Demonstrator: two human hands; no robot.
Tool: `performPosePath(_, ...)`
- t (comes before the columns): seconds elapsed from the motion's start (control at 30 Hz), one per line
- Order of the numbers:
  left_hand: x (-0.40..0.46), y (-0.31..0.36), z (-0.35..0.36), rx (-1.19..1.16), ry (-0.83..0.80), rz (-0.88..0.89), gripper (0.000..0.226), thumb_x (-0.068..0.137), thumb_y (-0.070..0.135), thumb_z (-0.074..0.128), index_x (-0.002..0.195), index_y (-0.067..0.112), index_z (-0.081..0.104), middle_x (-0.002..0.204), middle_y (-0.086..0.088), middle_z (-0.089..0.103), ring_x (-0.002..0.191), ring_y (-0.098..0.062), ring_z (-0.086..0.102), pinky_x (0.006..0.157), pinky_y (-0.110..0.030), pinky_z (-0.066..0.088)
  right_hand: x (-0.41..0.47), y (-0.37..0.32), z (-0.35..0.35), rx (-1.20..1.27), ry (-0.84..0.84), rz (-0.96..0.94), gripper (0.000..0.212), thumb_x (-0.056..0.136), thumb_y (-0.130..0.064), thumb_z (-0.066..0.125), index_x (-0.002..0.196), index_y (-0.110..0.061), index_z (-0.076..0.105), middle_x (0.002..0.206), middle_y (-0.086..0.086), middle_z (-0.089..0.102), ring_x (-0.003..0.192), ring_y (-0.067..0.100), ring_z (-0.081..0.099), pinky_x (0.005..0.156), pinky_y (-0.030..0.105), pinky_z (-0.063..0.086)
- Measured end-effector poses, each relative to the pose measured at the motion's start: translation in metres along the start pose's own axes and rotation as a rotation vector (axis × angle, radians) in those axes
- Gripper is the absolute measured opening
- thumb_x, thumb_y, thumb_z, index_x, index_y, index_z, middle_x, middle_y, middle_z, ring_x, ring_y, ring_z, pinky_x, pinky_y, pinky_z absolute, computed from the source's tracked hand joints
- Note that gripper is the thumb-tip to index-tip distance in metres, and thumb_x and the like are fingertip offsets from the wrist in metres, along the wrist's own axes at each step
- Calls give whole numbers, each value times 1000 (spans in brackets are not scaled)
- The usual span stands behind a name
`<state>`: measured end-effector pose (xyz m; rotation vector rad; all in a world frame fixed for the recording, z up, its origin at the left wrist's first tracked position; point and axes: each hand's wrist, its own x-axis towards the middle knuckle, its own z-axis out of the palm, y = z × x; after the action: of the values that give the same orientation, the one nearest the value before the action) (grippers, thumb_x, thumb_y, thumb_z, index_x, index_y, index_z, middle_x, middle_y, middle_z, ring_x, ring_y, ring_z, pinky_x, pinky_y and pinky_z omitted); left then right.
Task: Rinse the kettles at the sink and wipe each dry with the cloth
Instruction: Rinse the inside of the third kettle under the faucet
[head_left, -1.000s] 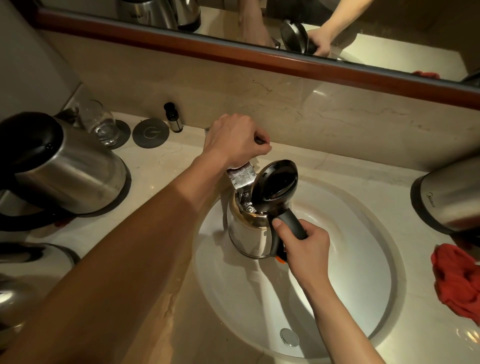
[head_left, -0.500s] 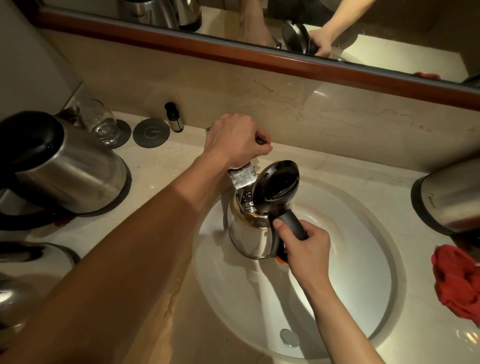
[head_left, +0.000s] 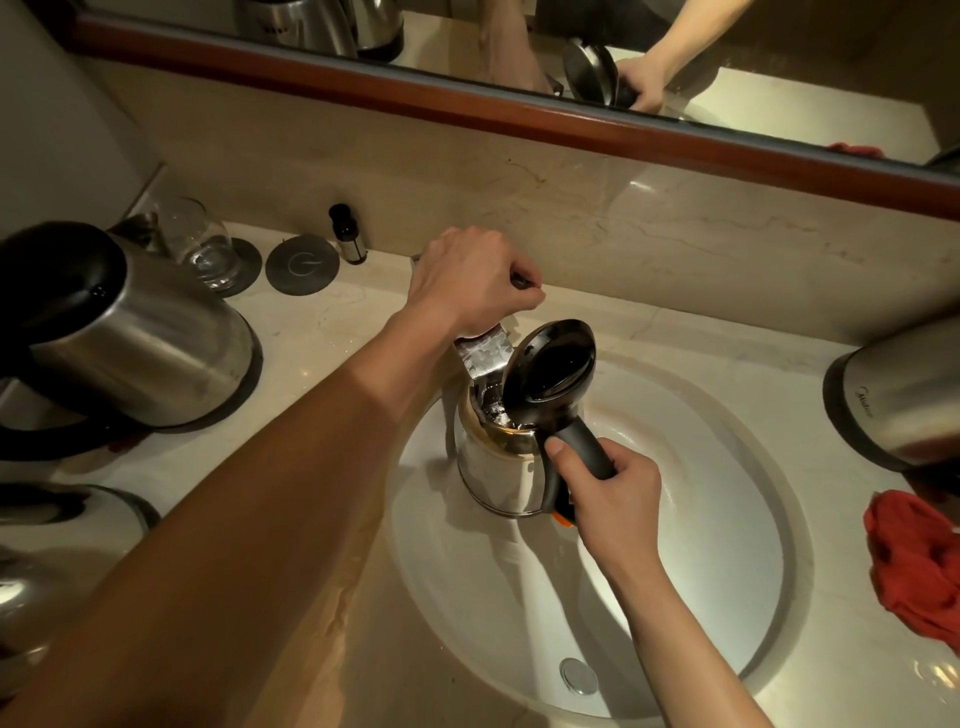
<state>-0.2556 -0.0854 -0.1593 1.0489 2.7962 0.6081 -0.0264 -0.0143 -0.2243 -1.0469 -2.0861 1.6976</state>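
Note:
A steel kettle with its black lid flipped up stands upright in the white sink, under the tap spout. My right hand grips its black handle. My left hand is curled round the tap lever above the spout, and water falls into the kettle's mouth. A red cloth lies crumpled on the counter at the right of the sink.
Two steel kettles sit on the counter at the left, and another kettle at the right edge. A glass, a round coaster and a small bottle stand by the back wall under a mirror.

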Motion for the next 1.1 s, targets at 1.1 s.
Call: performPosePath(1.1, 2, -3, 3, 11, 10, 11, 22, 87, 52, 62, 99, 40, 76, 98, 14, 75, 95, -18, 65, 79, -31, 40, 1, 3, -2, -32, -7, 6, 41, 75, -40, 78, 44, -26, 55, 43, -7, 44, 47, 16, 41, 56, 34, 39)
